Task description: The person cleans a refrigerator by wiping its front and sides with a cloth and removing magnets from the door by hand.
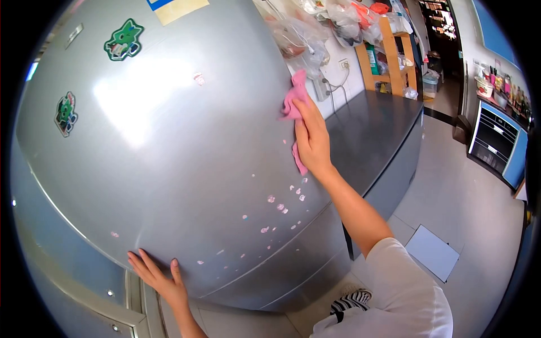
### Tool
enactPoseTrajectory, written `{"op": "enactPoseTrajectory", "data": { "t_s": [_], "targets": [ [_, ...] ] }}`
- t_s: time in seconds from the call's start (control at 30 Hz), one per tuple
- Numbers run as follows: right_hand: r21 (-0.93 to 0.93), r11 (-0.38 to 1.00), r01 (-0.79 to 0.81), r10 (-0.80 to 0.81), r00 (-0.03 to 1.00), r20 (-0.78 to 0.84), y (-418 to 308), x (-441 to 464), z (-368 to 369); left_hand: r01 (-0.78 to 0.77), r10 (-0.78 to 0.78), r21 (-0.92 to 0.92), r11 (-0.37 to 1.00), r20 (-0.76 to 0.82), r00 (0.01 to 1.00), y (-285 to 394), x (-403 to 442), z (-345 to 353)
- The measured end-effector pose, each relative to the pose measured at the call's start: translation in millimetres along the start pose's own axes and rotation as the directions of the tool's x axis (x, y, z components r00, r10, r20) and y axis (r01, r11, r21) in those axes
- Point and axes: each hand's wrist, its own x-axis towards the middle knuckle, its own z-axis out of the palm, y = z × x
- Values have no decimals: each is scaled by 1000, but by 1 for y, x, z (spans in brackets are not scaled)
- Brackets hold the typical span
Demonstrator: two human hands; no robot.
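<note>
My right hand (313, 141) grips a pink cloth (295, 102) and presses it on the right edge of a silver refrigerator (186, 169). Part of the cloth hangs below my fingers. Lower down on the left, my left hand (162, 280) rests with its fingers spread against the refrigerator's surface near its edge. Small pale pink and whitish patches (280, 207) are scattered over the lower right of the surface. Two green cartoon magnets or stickers, one higher (123, 40) and one lower (66, 114), are on the left part.
Beside the refrigerator stands a long dark-topped cabinet or chest (375, 124). Plastic bags (298, 42) hang on the wall above it, next to a wooden rack (391, 56). A pale square panel (433, 252) lies on the tiled floor. An oven-like appliance (494, 138) stands at far right.
</note>
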Motion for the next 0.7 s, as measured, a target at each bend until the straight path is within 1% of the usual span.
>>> {"op": "enactPoseTrajectory", "data": {
  "t_s": [0.07, 0.13, 0.2, 0.27, 0.33, 0.37, 0.43, 0.47, 0.53, 0.57, 0.6, 0.63, 0.67, 0.7],
  "targets": [
    [-34, 999, -25, 26, 1000, 16, 5, -37, -8, 16, -16, 2, 1000, -25, 1000, -3, -1, 4],
    [-93, 993, -78, 81, 996, 27, 10, -94, -21, 12, -11, 11, 1000, -32, 999, -4, -2, 6],
    [-100, 986, -137, 142, 989, 51, 10, -149, -37, 10, -9, 21, 1000, -47, 999, -6, -3, 9],
    [-165, 943, -289, 308, 946, 100, 2, -208, -51, -21, 24, 54, 998, -64, 998, -9, -4, 12],
    [-210, 900, -382, 415, 899, 143, 0, -265, -64, -21, 25, 63, 998, -64, 998, -10, -5, 13],
    [-210, 900, -381, 414, 900, 139, -4, -273, -71, -22, 27, 73, 997, -65, 998, -9, -4, 13],
    [-276, 888, -368, 432, 874, 222, -11, -278, -83, -28, 33, 68, 997, -69, 997, -9, -4, 12],
    [-279, 886, -370, 434, 873, 221, -9, -278, -90, -31, 35, 65, 997, -69, 997, -9, -5, 11],
    [-172, 904, -393, 426, 867, 259, -14, -256, -100, -37, 41, 64, 997, -65, 997, -9, -6, 10],
    [-50, 827, -560, 561, 813, 155, -16, -243, -98, -38, 43, 66, 997, -67, 997, -9, -5, 10],
    [87, 716, -692, 689, 722, 72, -14, -229, -96, -38, 42, 67, 997, -67, 997, -8, -4, 9],
    [-19, 858, -513, 513, 858, -35, -2, -211, -94, -21, 24, 54, 998, -59, 998, -7, -5, 8],
    [65, 829, -556, 559, 826, -67, 3, -193, -94, -7, 9, 41, 999, -45, 999, -6, -5, 7],
    [-11, 795, -606, 602, 792, -108, 13, -177, -93, -9, 10, 43, 999, -29, 1000, -5, -5, 7]
  ]
}}
